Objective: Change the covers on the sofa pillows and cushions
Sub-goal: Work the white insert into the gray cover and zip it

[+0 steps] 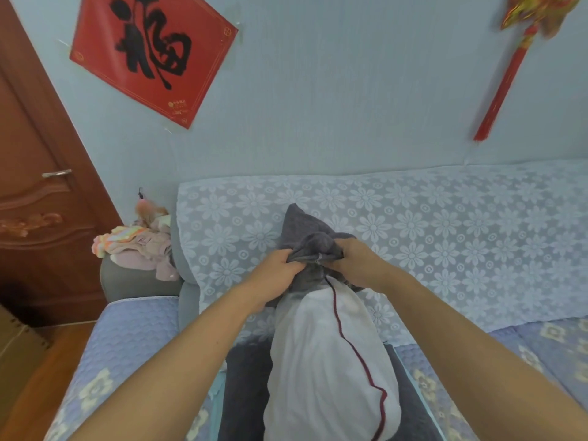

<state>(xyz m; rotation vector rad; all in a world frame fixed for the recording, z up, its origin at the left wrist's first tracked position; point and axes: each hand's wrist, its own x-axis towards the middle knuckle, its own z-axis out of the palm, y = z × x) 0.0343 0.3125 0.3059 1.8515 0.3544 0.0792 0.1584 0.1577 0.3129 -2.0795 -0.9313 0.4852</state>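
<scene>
The sofa, with a floral lace throw on its backrest, fills the frame from 3 to 9 o'clock. A white pillow insert with a dark red piping line stands at 6 o'clock on a dark cushion. Its upper end is inside a grey cover, which is bunched near the centre and leans on the backrest. The left hand has its fingers curled around the cover's edge at the left side. The right hand grips the same edge at the right side. A red poster hangs at 11 o'clock, a pile of clothes lies at 9 o'clock.
</scene>
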